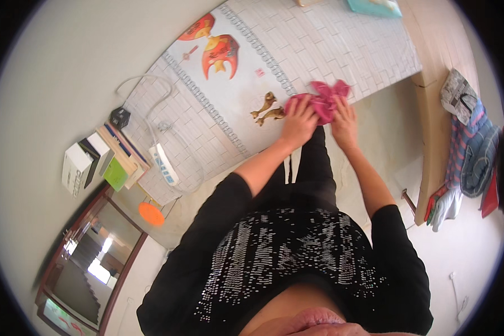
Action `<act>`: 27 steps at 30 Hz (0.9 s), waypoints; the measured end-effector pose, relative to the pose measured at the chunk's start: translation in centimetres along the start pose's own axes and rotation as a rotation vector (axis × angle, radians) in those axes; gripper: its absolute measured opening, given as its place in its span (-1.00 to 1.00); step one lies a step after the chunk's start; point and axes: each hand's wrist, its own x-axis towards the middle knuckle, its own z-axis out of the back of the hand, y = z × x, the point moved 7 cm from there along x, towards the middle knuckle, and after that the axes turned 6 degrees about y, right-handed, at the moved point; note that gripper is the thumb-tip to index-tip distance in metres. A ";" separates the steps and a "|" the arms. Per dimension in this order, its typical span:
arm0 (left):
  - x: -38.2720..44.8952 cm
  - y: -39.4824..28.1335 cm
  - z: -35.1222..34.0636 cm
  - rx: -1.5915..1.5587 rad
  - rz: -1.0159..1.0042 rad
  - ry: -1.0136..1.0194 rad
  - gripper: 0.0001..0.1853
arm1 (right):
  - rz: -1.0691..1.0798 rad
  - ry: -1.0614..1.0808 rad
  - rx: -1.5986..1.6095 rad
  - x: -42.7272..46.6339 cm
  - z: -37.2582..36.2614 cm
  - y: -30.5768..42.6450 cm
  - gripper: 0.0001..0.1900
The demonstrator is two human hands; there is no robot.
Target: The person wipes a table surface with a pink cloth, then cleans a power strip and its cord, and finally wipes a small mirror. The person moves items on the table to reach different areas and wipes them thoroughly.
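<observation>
A bunched pink cloth (325,98) lies at the near edge of the patterned table cover (239,94), between my two hands. My left hand (300,124) presses on its left part with bent fingers. On the cloth's right part, my right hand (343,124) has its fingers at the folds. Whether anything is inside the cloth is hidden. Just left of my left hand, two small golden-brown figurines (265,105) lie on the cover, the lower one (273,115) close to my fingers.
A white power strip (164,165) with its cable, several books (124,153), white boxes (77,168) and a small black box (120,118) stand at the left. Folded clothes (470,155) lie on a wooden surface (430,138) at the right. An orange round object (151,213) is at the lower left.
</observation>
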 end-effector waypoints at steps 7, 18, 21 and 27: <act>-9.9 4.5 3.3 0.020 0.264 -0.040 -0.68 | 0.237 -0.047 0.202 -0.3 -3.5 10.9 -0.66; -11.0 14.6 8.8 0.288 0.473 -0.178 -0.55 | 0.376 0.026 0.172 11.6 -6.3 19.2 -0.58; -1.0 11.8 5.7 0.235 0.310 -0.092 -0.67 | 0.156 -0.099 0.077 13.3 -2.7 9.5 -0.56; -1.0 8.9 6.1 0.059 0.286 -0.135 -0.39 | 0.142 -0.113 0.196 10.0 -2.0 8.0 -0.52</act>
